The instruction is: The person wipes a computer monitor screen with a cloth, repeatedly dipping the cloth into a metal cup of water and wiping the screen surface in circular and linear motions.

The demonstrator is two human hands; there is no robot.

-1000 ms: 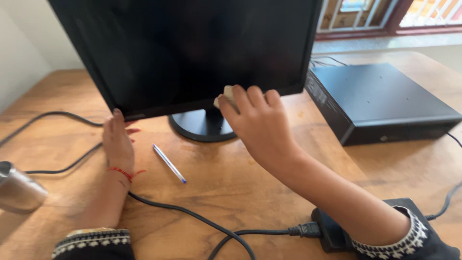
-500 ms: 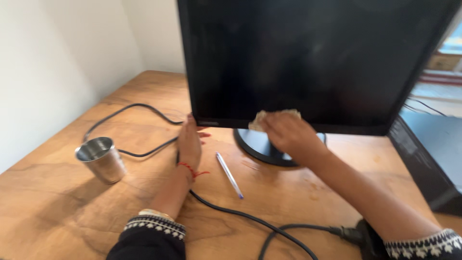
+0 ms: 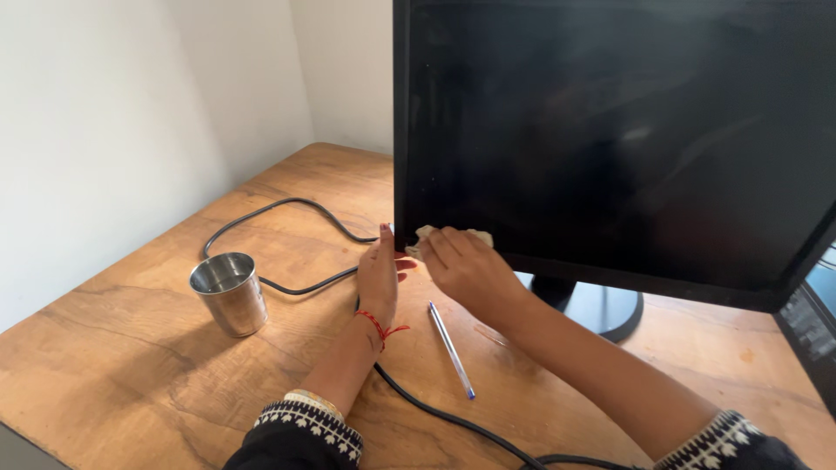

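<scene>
Wood-grain desk fills the lower view, warm brown with dark streaks, set into a corner of plain white wall. Nearest the camera, two dark sleeves with patterned cuffs lead onto the desk, and a black cable runs between the forearms. A pen lies on the wood between the arms. The left hand stands on its edge on the desk, fingers straight and together, tips touching the lower left corner of the monitor; a red thread circles its wrist. The right hand has its fingers closed over a small pale cloth, pressed on the bottom edge of the dark screen near that same corner. Left of the hands stands a metal cup, upright. The monitor's round base sits further back.
</scene>
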